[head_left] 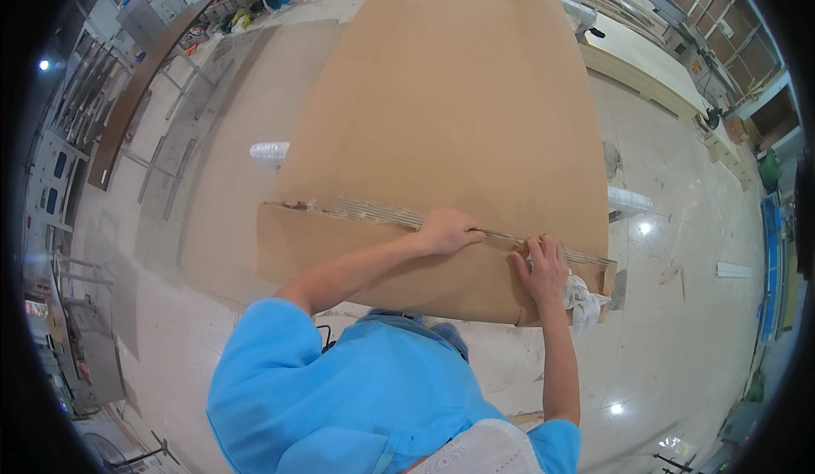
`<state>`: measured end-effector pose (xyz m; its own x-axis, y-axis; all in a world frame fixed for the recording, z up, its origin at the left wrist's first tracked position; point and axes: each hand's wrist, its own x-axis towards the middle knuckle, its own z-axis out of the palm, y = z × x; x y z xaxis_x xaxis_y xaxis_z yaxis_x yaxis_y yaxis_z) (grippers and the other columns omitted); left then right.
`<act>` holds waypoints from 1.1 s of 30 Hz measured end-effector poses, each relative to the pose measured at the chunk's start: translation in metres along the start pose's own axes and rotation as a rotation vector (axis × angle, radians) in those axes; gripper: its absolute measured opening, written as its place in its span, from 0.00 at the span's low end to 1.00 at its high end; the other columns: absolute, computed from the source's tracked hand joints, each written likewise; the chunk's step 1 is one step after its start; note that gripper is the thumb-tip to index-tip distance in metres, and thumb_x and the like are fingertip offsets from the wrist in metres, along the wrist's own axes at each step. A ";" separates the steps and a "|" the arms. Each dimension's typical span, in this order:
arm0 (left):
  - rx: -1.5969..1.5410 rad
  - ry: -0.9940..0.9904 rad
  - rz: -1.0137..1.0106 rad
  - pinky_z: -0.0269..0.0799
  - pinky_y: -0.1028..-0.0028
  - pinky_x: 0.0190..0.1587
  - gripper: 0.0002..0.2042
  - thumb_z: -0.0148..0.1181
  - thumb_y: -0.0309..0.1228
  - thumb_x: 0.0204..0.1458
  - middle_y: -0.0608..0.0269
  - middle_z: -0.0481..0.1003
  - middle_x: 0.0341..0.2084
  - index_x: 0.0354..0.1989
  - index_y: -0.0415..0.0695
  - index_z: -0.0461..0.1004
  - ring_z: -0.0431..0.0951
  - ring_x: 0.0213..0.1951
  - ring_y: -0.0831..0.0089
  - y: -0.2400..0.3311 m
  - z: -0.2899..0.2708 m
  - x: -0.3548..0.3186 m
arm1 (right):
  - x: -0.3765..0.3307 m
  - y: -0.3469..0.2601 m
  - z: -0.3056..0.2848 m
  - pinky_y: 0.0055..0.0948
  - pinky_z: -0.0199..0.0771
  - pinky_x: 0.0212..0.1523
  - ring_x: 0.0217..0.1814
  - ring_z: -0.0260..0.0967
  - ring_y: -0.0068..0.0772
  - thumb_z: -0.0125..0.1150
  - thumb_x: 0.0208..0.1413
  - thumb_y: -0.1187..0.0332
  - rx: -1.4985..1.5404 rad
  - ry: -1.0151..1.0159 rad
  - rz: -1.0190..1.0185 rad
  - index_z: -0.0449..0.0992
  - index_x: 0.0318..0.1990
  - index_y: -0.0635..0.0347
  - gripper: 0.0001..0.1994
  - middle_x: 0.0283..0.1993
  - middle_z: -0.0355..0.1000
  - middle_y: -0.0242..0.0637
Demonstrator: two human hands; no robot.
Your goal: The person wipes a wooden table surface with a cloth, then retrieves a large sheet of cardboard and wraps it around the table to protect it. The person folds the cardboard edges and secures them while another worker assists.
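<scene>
The cardboard (441, 117) looks torn mostly across, near strip (450, 291) apparently unseparated; left hand (447, 231) pinches the cardboard's edge, right hand (548, 272) half-curled, hold unclear.

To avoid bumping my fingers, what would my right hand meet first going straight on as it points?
Your right hand would likely meet the brown cardboard sheet just ahead; whether it would skim over is unclear from this view.

Fingers (548, 244) on torn brown cardboard (458, 117)

Long brown plank (134, 92) at left, pale panels (654, 70) upper right, shiny floor (679, 236).
</scene>
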<state>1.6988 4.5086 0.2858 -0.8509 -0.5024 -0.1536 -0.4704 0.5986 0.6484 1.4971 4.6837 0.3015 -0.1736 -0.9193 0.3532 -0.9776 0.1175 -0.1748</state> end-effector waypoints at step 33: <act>-0.661 -0.418 -0.302 0.72 0.64 0.44 0.23 0.56 0.47 0.61 0.48 0.79 0.38 0.45 0.35 0.79 0.77 0.41 0.65 0.020 -0.028 -0.002 | 0.021 -0.022 -0.021 0.42 0.68 0.52 0.50 0.67 0.45 0.66 0.48 0.42 0.157 -0.227 -0.263 0.74 0.53 0.57 0.33 0.46 0.69 0.39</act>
<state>1.6976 4.5041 0.3194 -0.7879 -0.2317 -0.5705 -0.5692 -0.0794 0.8184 1.5128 4.6699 0.3315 0.1289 -0.9722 0.1955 -0.9521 -0.1765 -0.2499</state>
